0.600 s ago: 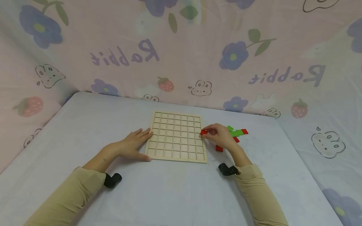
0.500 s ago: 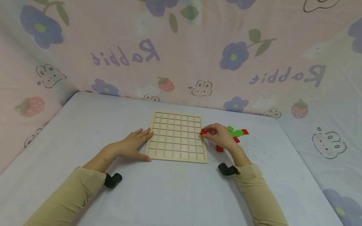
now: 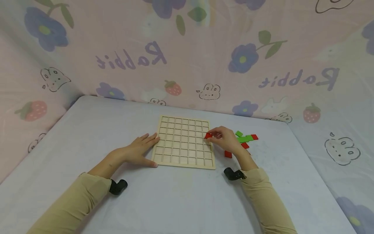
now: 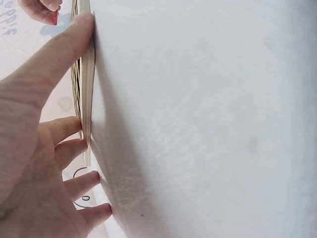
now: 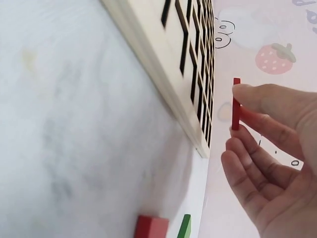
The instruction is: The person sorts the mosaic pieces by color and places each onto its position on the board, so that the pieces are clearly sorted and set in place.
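A light wooden grid board with square cells lies flat on the white table. My left hand rests against its left edge with fingers spread; in the left wrist view the thumb and two fingers touch the board's side. Between thumb and fingers, my right hand pinches a thin red square tile. That tile is held above the board's right edge, apart from it in the right wrist view. Green tiles and a red tile lie to the right of this hand.
More red tiles lie among the green ones, partly overlapping. A printed cloth wall closes off the back of the table. Black wrist-worn devices stick out near both sleeves.
My right hand has moved slightly left with the red tile, bringing it over the board's right edge. The left hand holds its place at the board. The whole view has shifted a little.
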A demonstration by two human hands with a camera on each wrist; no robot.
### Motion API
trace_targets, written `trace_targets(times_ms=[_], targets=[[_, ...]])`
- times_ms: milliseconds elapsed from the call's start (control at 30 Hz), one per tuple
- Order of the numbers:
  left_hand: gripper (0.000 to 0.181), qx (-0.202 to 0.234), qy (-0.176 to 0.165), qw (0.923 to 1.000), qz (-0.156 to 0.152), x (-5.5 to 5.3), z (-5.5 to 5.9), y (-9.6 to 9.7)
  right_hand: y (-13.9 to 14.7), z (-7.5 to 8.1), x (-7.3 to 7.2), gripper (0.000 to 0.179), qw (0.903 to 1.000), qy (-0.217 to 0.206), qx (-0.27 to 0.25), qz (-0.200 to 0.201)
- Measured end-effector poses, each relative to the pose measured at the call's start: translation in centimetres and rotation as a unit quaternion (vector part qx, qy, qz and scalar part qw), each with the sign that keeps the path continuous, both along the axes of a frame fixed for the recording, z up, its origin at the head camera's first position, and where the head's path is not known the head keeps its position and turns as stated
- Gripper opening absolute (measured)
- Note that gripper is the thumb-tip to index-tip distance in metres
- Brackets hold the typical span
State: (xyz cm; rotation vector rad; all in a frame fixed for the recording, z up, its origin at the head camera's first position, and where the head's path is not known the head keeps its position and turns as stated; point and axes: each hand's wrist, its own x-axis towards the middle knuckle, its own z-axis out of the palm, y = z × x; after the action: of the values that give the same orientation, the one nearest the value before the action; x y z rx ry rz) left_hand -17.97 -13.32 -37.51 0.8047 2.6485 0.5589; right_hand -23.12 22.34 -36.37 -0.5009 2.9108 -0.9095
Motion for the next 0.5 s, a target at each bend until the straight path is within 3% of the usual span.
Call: trace_targets(times_ms=[500], targets=[[0.100, -0.001, -0.004, 1.0000, 0.000, 0.0, 0.1, 0.0, -1.1, 0.8, -0.5, 0.032, 0.9999, 0.000, -0.010, 0.009]])
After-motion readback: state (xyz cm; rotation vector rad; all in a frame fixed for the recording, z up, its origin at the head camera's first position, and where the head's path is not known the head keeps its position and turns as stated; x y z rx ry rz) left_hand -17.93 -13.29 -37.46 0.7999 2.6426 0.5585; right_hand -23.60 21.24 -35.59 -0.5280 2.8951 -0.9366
